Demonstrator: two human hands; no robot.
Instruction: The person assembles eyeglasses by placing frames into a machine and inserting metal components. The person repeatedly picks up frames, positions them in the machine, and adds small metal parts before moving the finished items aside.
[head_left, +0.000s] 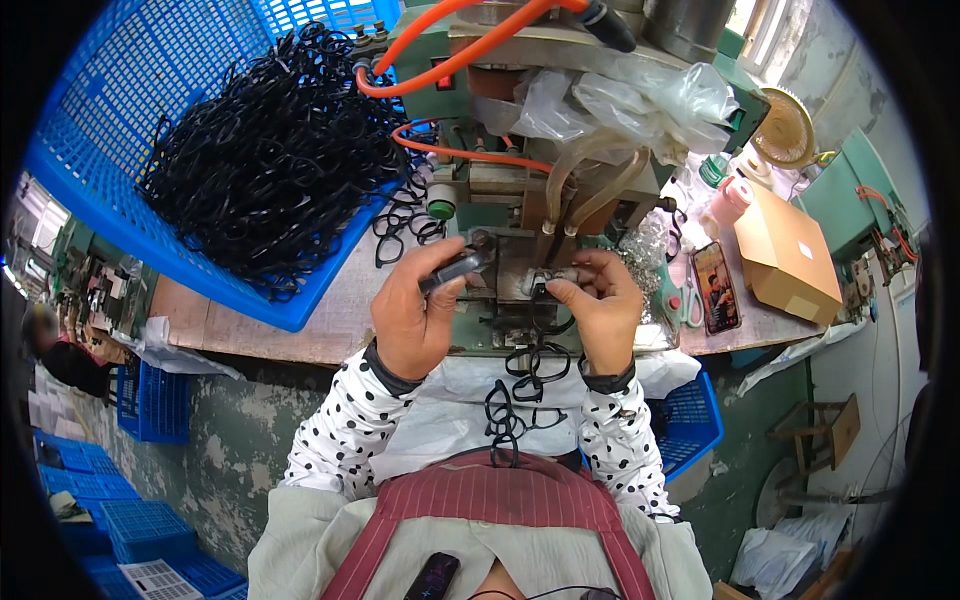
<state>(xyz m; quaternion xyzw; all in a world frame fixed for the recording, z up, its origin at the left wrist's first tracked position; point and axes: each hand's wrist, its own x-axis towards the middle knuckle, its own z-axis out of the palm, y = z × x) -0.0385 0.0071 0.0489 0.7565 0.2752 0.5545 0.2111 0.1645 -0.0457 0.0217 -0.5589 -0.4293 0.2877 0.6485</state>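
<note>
My left hand [412, 312] is closed around a dark, short-handled metal tool [458, 268]; its rounded end points to the machine, and its exact kind is unclear. My right hand [607, 308] pinches a black eyeglass frame [543, 291] at the small metal fixture [514, 284] of the green bench machine. Part of that frame is hidden by the fingers. Below the fixture, more black eyeglass frames [538, 368] hang at the bench edge, and others [503, 412] lie on the white cloth over my lap.
A large blue basket [120, 225] heaped with black eyeglass frames [275, 160] stands at left. Orange hoses [440, 70] cross the machine. To the right are scissors [684, 303], a phone [715, 288] and a cardboard box [785, 250]. Another blue basket [697, 425] sits below the bench.
</note>
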